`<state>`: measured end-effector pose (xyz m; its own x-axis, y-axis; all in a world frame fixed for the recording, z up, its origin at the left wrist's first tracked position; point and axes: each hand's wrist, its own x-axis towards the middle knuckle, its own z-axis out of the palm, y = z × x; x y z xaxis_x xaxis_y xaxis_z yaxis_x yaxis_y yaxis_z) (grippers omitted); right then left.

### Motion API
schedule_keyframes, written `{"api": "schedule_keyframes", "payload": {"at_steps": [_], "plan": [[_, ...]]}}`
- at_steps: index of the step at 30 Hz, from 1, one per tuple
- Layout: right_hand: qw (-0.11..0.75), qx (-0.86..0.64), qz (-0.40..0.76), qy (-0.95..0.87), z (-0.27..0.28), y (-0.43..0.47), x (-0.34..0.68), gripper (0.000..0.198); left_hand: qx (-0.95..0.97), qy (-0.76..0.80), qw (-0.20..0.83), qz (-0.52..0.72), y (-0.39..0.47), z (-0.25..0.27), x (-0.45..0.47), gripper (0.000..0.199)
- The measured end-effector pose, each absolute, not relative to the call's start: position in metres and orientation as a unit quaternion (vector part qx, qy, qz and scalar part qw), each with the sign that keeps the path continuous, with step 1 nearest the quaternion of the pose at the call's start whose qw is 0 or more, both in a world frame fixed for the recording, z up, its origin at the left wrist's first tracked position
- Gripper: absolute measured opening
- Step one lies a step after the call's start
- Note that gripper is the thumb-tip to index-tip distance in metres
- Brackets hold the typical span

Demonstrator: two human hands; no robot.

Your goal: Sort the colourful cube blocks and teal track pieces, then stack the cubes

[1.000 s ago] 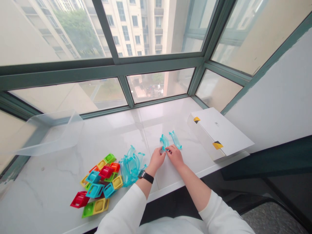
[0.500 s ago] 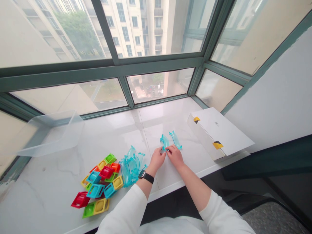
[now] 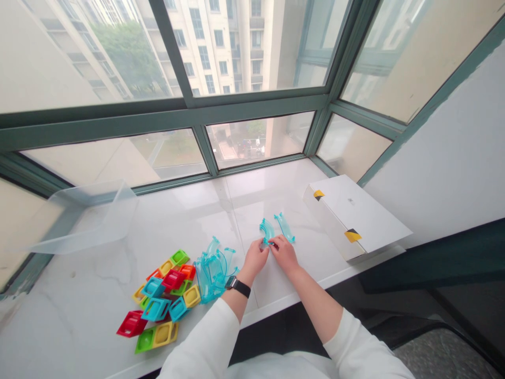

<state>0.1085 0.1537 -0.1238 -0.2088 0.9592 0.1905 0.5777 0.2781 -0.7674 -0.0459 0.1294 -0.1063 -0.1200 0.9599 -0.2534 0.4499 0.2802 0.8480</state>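
Note:
Both hands meet at the near end of a curved translucent blue track piece [image 3: 267, 227] on the white ledge. My left hand [image 3: 256, 257], below a wrist with a black watch, pinches that end from the left. From the right, my right hand [image 3: 284, 253] grips the same end with bent fingers; the fingertips partly hide it. Just beyond my right hand lies a second blue track piece [image 3: 284, 228], apart from the first. A heap of similar translucent blue track pieces [image 3: 215, 268] lies left of my left hand.
Left of the heap are piled red, yellow, green and blue plastic blocks [image 3: 163, 295]. A clear plastic bin [image 3: 118, 216] stands at the back left. On the right is a white box [image 3: 359, 216] with yellow-black tape. Green-framed windows [image 3: 256, 105] border the ledge.

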Motion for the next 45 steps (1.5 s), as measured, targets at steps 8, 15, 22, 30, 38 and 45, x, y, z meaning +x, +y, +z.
{"api": "schedule_keyframes", "payload": {"at_steps": [8, 15, 22, 30, 38, 45], "plan": [[0.338, -0.526, 0.28, -0.729, -0.126, 0.155, 0.109, 0.019, 0.509, 0.684, 0.422, 0.308, 0.129, -0.105, -0.046, 0.053], [0.337, -0.524, 0.276, -0.732, -0.125, 0.154, 0.108, 0.02, 0.501, 0.684, 0.429, 0.31, 0.129, -0.104, -0.047, 0.052], [0.337, -0.524, 0.277, -0.731, -0.125, 0.153, 0.106, 0.021, 0.493, 0.687, 0.432, 0.313, 0.127, -0.103, -0.048, 0.054], [0.336, -0.526, 0.279, -0.729, -0.126, 0.153, 0.107, 0.021, 0.497, 0.686, 0.433, 0.31, 0.127, -0.101, -0.048, 0.055], [0.331, -0.53, 0.274, -0.731, -0.125, 0.153, 0.107, 0.019, 0.507, 0.68, 0.431, 0.309, 0.113, -0.082, -0.05, 0.06], [0.327, -0.526, 0.265, -0.739, -0.13, 0.156, 0.109, 0.018, 0.558, 0.605, 0.43, 0.371, 0.056, -0.02, -0.081, 0.054]]}}
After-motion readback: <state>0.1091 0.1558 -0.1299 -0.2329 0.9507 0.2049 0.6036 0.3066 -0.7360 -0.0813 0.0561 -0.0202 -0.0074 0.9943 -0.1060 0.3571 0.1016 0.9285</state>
